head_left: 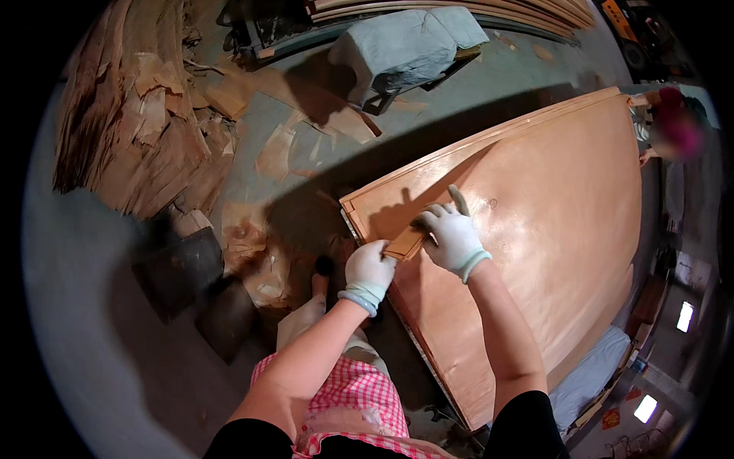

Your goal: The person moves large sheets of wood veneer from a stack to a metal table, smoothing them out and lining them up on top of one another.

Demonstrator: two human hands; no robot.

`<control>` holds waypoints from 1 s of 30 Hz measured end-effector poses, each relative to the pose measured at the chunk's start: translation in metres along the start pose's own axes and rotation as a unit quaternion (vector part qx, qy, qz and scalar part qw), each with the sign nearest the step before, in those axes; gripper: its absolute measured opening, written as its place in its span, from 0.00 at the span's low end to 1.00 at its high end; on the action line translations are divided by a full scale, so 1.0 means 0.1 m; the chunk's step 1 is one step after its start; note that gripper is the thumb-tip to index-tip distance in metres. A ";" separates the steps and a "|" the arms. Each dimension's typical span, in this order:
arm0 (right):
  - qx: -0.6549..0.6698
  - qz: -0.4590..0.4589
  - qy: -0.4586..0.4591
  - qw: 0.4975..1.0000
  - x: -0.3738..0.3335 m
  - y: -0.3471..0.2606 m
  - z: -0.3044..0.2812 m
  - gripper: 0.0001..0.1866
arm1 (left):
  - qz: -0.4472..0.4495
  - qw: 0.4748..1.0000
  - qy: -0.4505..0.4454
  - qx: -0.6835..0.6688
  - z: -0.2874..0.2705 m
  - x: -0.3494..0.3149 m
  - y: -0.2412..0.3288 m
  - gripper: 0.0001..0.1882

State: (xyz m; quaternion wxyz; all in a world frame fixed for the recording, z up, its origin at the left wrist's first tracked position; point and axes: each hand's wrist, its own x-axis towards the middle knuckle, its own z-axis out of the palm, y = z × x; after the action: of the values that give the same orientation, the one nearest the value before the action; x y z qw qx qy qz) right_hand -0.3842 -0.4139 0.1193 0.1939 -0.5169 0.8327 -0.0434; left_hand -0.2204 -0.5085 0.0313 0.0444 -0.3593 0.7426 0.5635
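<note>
Both gloved hands at the near-left edge of a big wood sheet (558, 229), top of a stack. Narrow wood strip (405, 242) sits between them, over the sheet's edge, angled up toward the middle; can't tell if it's loose or a folded-up bit of the sheet.

Left hand (370, 266): fingers closed round the strip's near end, no gap showing, likely to pin that end. Right hand (449, 232): fingers part bent, tips at the strip's farther part, one finger sticking up clear; can't tell how firmly it grips. Hands just beside each other, one per end, probably so the strip stays level.

Stack lies flat, near edge right by the body, presumably for easy reach. Another person (673, 103) at the far right corner, one bare hand (647, 157) by the sheet's edge; contact unclear.

Floor left: scrap heap (138, 130) of torn thin wood, looks pushed aside from the stack. Cloth-covered object (413, 47) beyond; the cover may be against dust. Checked apron (355, 398) on the wearer.
</note>
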 end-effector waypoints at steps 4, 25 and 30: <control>-0.023 -0.076 0.038 0.996 0.32 0.16 0.32 0.12 | -0.060 0.995 0.040 -0.071 0.21 0.14 -0.41 0.14; -0.028 0.017 -0.118 0.992 0.90 0.03 0.34 0.28 | -0.166 0.980 0.070 -0.078 0.05 0.20 -0.06 0.23; -0.076 0.015 -0.133 0.988 0.89 -0.05 0.26 0.32 | -0.090 0.986 0.114 -0.086 0.14 0.06 -0.08 0.21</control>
State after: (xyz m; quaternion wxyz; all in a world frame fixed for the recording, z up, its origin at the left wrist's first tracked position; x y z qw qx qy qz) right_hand -0.4050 -0.4909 0.0724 0.2633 -0.5188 0.8081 0.0918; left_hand -0.2247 -0.5004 0.0167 -0.0213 -0.4890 0.6563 0.5742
